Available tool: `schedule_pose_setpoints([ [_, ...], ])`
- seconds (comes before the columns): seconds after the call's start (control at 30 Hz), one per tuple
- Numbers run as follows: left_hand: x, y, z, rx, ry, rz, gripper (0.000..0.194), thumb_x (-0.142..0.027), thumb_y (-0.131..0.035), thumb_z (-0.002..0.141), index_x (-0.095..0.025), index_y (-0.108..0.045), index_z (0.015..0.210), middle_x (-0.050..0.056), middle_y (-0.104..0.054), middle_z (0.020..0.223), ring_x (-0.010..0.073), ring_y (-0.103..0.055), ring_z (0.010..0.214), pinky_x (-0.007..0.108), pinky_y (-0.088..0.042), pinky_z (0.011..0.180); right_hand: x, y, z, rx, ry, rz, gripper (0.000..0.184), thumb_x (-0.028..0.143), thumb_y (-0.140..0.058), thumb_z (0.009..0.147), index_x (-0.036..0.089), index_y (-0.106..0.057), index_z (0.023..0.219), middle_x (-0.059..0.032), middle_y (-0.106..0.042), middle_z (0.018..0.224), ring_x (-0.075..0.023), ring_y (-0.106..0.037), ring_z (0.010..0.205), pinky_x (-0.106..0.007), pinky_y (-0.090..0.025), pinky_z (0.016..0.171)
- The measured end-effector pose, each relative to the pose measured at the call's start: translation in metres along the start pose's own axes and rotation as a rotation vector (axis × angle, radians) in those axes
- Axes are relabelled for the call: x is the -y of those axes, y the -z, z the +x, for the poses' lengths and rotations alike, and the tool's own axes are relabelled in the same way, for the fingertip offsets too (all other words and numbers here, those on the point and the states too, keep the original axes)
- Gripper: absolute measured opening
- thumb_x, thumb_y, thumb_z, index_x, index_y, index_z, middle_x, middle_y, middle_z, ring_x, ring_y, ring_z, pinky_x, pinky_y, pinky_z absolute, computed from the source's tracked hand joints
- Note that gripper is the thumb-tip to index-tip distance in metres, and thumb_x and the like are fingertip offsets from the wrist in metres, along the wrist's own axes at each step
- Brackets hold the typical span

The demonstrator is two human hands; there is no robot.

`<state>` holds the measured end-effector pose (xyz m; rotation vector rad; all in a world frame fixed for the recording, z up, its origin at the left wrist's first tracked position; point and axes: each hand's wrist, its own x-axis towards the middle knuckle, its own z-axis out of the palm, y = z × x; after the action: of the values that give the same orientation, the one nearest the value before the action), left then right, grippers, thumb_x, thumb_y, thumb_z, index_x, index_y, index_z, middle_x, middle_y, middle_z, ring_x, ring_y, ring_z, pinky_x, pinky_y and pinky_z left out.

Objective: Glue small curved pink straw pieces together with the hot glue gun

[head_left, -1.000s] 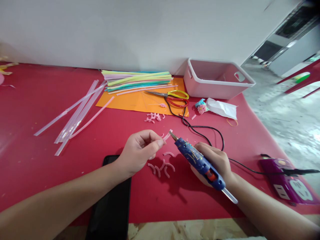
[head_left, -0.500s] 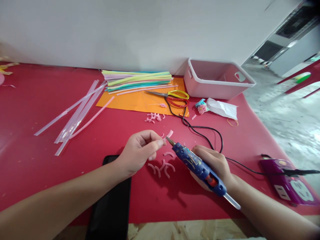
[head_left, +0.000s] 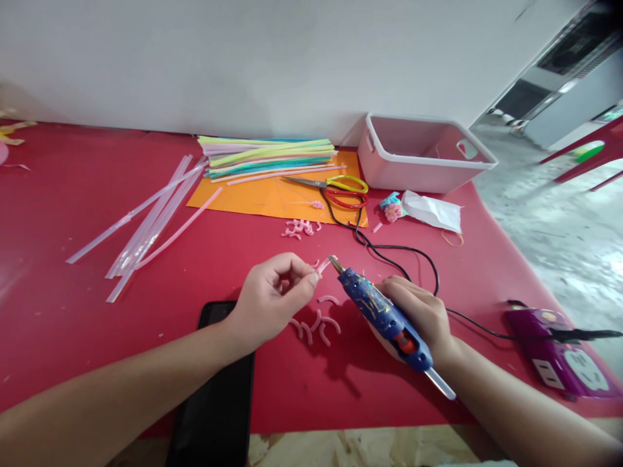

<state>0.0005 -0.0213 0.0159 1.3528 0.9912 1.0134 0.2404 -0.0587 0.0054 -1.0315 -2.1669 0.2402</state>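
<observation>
Your left hand (head_left: pixel 272 298) pinches a pink strip (head_left: pixel 326 264) at mid-frame, thumb against finger. Your right hand (head_left: pixel 419 314) is wrapped round the glue gun (head_left: pixel 382 314), right of centre, its nozzle at the strip; contact is unclear. Curved pieces (head_left: pixel 324 332) lie just below, the phone (head_left: pixel 214 395) bottom left of centre, the scissors (head_left: pixel 323 185) above centre, the box (head_left: pixel 413 174) upper right.

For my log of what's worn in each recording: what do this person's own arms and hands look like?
The left hand and right hand are ungloved. The left forearm and right forearm show no sleeve, watch or bracelet. No ring shows, though some fingers are hidden.
</observation>
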Motion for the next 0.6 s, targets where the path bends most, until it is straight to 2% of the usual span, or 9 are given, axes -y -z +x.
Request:
schedule_pose_setpoints([
  [0.2,0.0003,-0.001,0.0002,-0.018,-0.042,0.087,0.019,-0.024,-0.066,0.086,-0.017,-0.058,0.07,-0.005,-0.055,0.062,0.0071,-0.049,0.055,0.018,-0.04,0.052,0.0001,0.0,0.0031,0.011,0.033,-0.008,0.01,0.021,-0.058,0.084,0.022,-0.056,0.094,0.0013,-0.059,0.063,-0.0149,-0.052,0.052,-0.026,-0.041,0.051],
  [0.6,0.003,0.0012,0.0001,0.026,-0.001,0.078,0.017,-0.026,-0.064,0.087,-0.018,-0.059,0.073,-0.004,-0.053,0.064,0.0087,-0.046,0.056,0.02,-0.039,0.053,-0.001,-0.0007,0.0017,0.052,0.054,0.037,0.006,0.025,-0.056,0.088,0.022,-0.056,0.093,0.0007,-0.057,0.064,-0.0154,-0.051,0.053,-0.027,-0.038,0.051],
])
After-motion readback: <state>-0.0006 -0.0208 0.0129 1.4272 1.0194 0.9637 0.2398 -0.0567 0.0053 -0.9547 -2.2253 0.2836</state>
